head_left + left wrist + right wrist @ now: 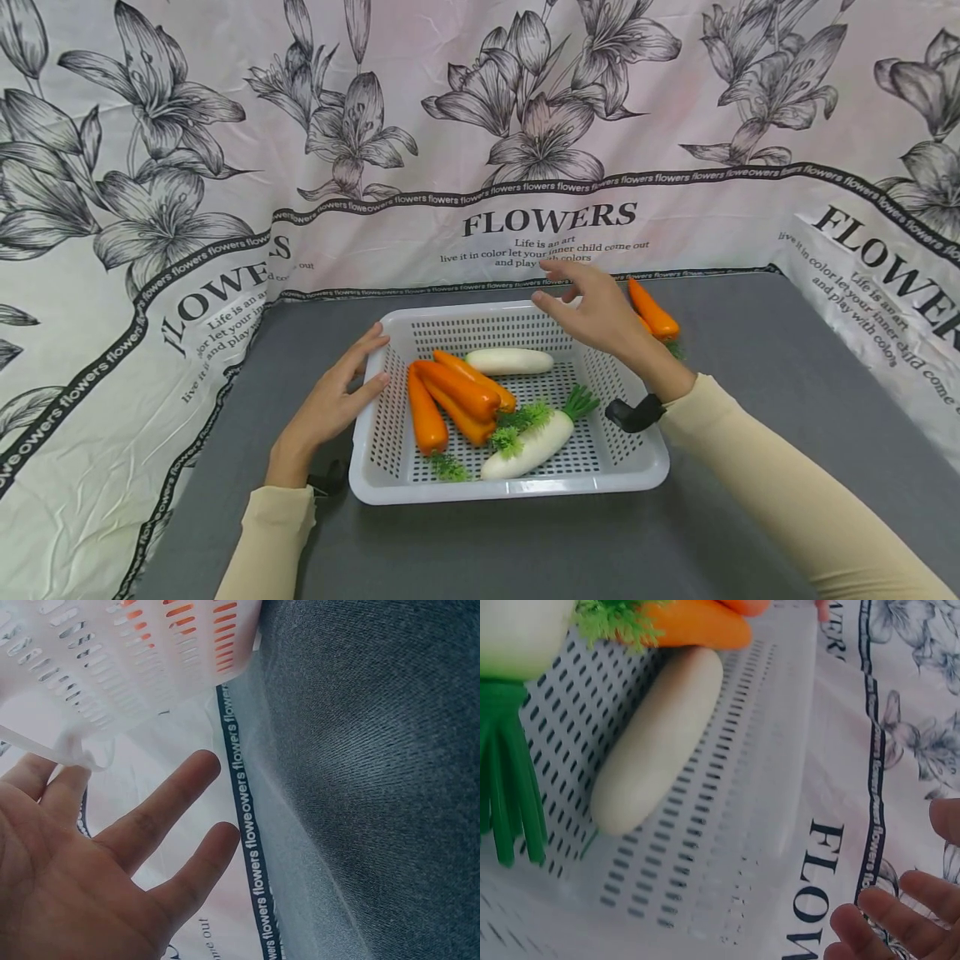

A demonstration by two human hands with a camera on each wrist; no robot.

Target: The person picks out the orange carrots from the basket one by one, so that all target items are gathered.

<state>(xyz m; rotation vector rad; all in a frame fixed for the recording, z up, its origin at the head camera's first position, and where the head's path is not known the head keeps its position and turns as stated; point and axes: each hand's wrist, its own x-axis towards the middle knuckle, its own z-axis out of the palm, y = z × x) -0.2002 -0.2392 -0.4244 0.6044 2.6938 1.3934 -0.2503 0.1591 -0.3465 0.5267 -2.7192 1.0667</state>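
Note:
A white plastic basket (517, 492) with slotted walls holds several orange carrots (457, 390) at its left. Two white radishes lie in it too: a plain radish (510, 361) near the back wall and a radish with green leaves (528, 450) in front. My left hand (337, 396) rests on the basket's left rim; in the left wrist view two fingers (161, 802) extend free below the basket wall. Above the back right corner, my right hand (596, 308) hovers with fingers loosely spread, holding nothing. The right wrist view shows its fingertips (889, 919) apart from the basket.
More orange carrots (652, 310) lie on the grey tabletop (765, 358) behind the right forearm, partly hidden. A floral printed cloth (360, 242) hangs at the back and along both sides. Black wrist cameras (634, 413) sit on both wrists, close to the basket's sides.

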